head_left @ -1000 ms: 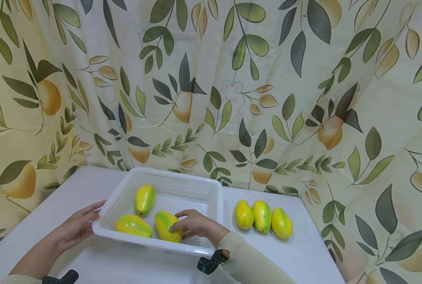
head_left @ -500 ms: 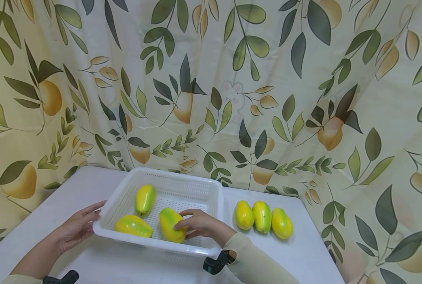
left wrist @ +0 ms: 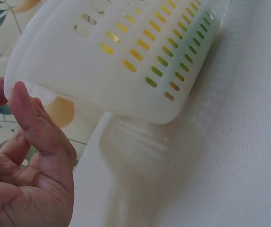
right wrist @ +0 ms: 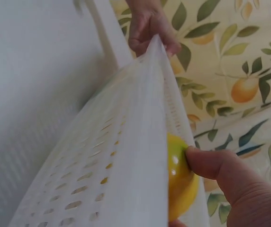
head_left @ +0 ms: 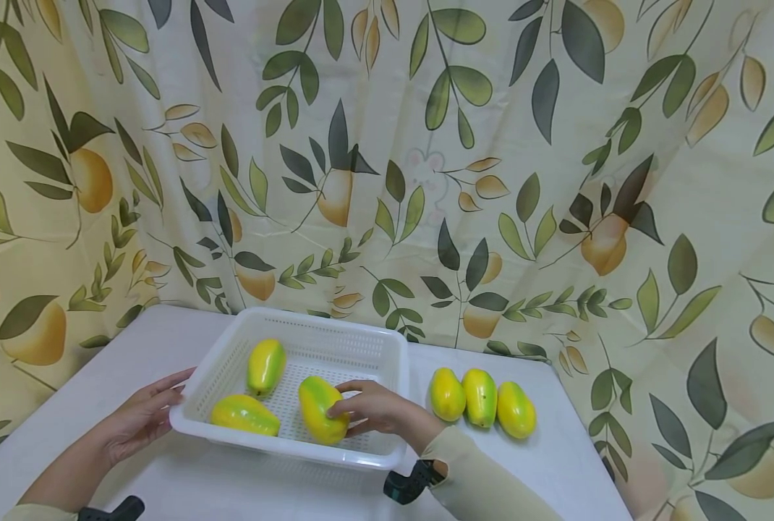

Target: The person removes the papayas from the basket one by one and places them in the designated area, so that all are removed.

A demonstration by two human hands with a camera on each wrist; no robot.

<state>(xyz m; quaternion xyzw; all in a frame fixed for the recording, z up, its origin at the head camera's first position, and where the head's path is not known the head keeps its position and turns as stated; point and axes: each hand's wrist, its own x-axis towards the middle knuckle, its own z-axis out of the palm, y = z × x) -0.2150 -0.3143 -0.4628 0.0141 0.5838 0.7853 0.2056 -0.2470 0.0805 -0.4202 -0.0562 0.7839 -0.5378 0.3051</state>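
A white perforated plastic basket (head_left: 322,325) stands on the table with three yellow-green papayas in it. My left hand (head_left: 142,416) pinches its left rim; in the left wrist view the thumb and index finger (left wrist: 29,111) meet at that rim. Inside the basket, my right hand (head_left: 377,412) grips one papaya (head_left: 318,411) from its right side. The right wrist view shows the thumb pressed on this papaya (right wrist: 178,177), while the basket wall hides most of the other fingers. One papaya (head_left: 266,367) lies toward the back left, and another papaya (head_left: 244,415) along the front left.
Three more papayas (head_left: 480,398) lie side by side on the white table (head_left: 445,470), right of the basket. A curtain (head_left: 387,181) printed with leaves and fruit hangs behind and around the table. Dark bands are on both wrists.
My right hand has moved a little to the right inside the basket, taking the gripped papaya with it. The left hand and the basket have stayed put.
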